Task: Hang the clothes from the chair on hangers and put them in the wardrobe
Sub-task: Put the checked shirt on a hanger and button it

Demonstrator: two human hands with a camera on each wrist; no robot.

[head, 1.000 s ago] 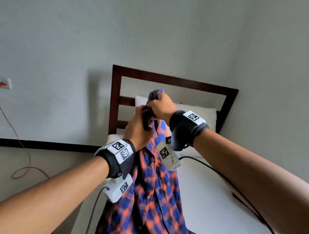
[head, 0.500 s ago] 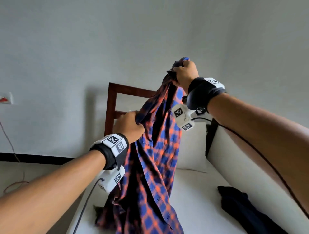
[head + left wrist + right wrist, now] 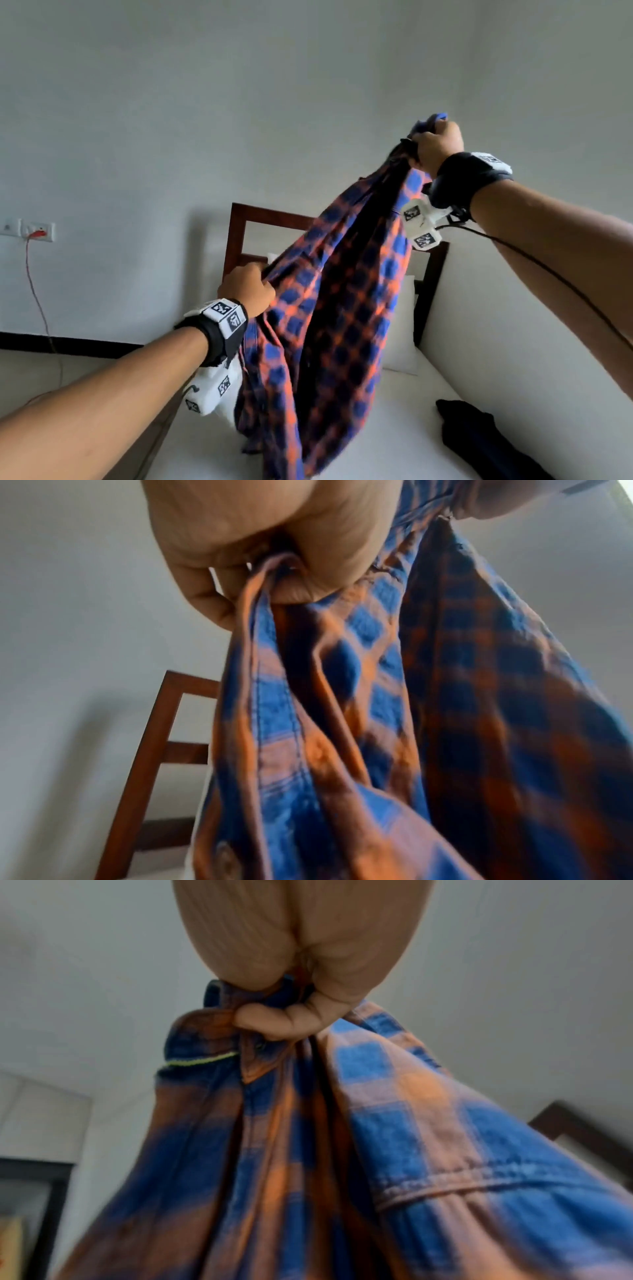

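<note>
the right hand (image 3: 436, 147) is gripping the bunched collar end of a plaid shirt (image 3: 335, 308), fingers (image 3: 274, 1020) curled tight round the gathered cloth, holding it high at the right of the scene. the left hand (image 3: 246, 287) is pinching a stitched front edge of the same shirt lower down and to the left, its fingers (image 3: 205, 599) folded over the hem. the shirt is a soft woven fabric in blue and orange checks, hanging in long loose folds between the two hands, its lower part draping down toward the white bed (image 3: 394, 445). the cloth is blurred in places. a button is showing on the placket in the left wrist view.

behind the shirt, a dark brown wooden headboard (image 3: 239, 240) with straight rails is standing against the plain pale wall. a white pillow (image 3: 404, 325) is leaning at the far end of the bed. a dark crumpled garment (image 3: 479, 442) is lying on the bed at the near right. a wall socket (image 3: 41, 231) with a thin red cord is sitting at the far left.
</note>
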